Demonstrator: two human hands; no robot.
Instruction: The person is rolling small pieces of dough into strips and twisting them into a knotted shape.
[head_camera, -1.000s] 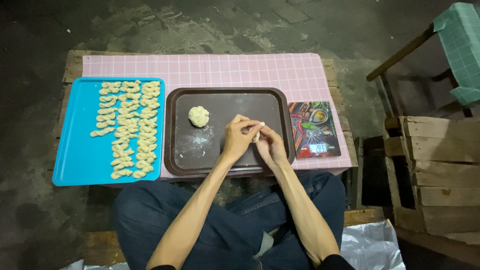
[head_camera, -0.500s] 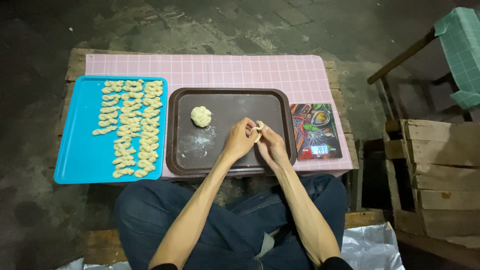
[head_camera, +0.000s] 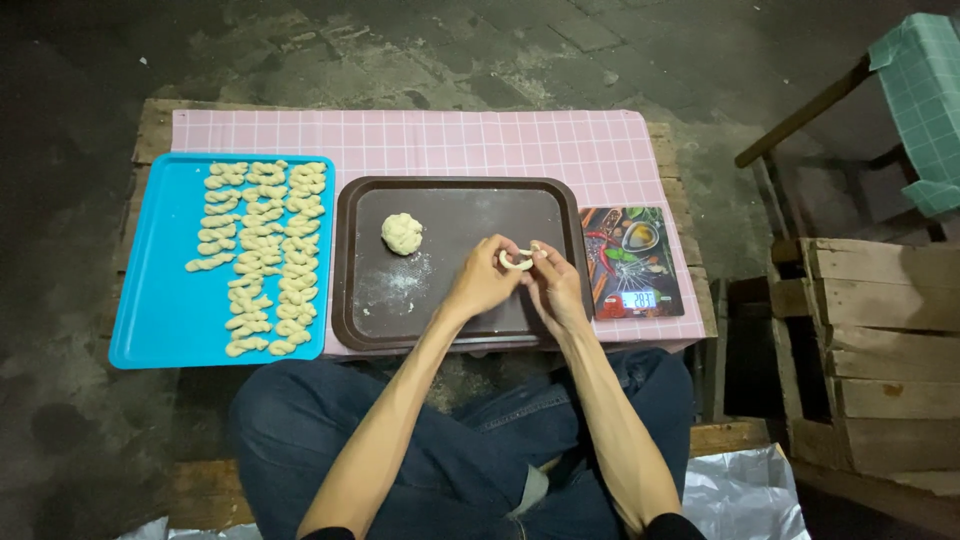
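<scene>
Both hands, left hand (head_camera: 484, 286) and right hand (head_camera: 556, 290), pinch a curved dough strip (head_camera: 517, 261) together above the brown tray's (head_camera: 352, 290) right edge, fingertips closed for twisting.

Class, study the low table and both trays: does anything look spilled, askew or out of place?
Little stands out. A pale dusting like flour lies loose on the brown tray below the dough ball. On the blue tray, one twisted piece sticks out left of the rows. Both hands pinch a dough strip.

Single head cam, looking steeply down from above at low table (head_camera: 620, 150), moderately near; lap at frame bottom.
</scene>
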